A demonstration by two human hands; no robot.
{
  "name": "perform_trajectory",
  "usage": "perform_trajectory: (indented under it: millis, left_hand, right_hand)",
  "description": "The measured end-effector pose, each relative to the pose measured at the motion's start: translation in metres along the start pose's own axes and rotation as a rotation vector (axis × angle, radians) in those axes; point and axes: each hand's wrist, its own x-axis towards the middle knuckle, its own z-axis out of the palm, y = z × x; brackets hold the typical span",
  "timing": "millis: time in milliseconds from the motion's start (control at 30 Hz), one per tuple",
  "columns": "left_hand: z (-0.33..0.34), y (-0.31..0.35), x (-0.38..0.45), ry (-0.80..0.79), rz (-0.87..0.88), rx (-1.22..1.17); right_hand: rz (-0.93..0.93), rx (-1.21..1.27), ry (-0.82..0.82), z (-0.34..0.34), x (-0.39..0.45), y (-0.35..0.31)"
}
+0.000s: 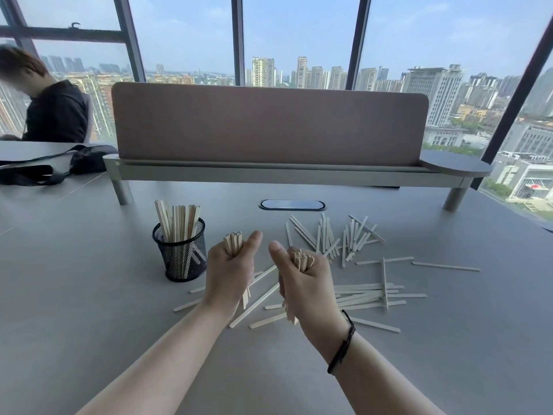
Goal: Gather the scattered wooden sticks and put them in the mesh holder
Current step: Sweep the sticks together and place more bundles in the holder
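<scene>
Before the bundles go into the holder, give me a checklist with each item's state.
1. Left hand grips its bundle: ok, fingers curled round it.
2. Right hand grips its bundle: ok.
3. Holder upright on the table: ok.
4. Room in the holder: cannot tell; sticks already stand in it, mostly towards the back.
5. Way from the left hand to the holder: ok, nothing lies between them.
6. All sticks gathered: not ok; loose sticks lie under and right of the hands.
</scene>
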Motion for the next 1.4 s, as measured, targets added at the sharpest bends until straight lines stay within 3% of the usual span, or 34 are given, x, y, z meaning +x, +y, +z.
perform_trajectory:
  millis: [300,567,733,900,1033,1133,1233,1400]
  left_hand:
    - [-0.005,-0.001,-0.004,-0.053,-0.03,0.027]
    - [-0.014,0.025,0.011,-0.068,-0.152,-0.111]
    - [-0.048,0.079,0.046,-0.011,-0.028,-0.225]
    - [-0.087,0.106,0.093,0.206,0.002,-0.231]
    - [-0.102,0.079,0.116,0.331,-0.091,-0.052]
    - [-0.109,0.055,0.118,0.333,-0.102,0.171]
    - [-0.112,0.042,0.117,0.33,0.004,0.358]
    - [-0.117,0.038,0.113,0.358,0.263,0.429]
  right_hand:
    - [0.119,0.085,-0.064,0.004,0.001,0.007]
    - [0.189,0.142,-0.142,0.035,0.025,-0.013]
    - [0.172,0.327,-0.236,0.08,0.069,-0.041]
    - [0.153,0.434,-0.127,0.131,0.114,-0.068]
    - [0.201,0.39,-0.079,0.159,0.136,-0.061]
    - [0.238,0.322,-0.127,0.171,0.139,-0.045]
    - [0.192,0.266,-0.156,0.177,0.139,-0.031]
    - [-0.019,0.094,-0.092,0.175,0.14,-0.019]
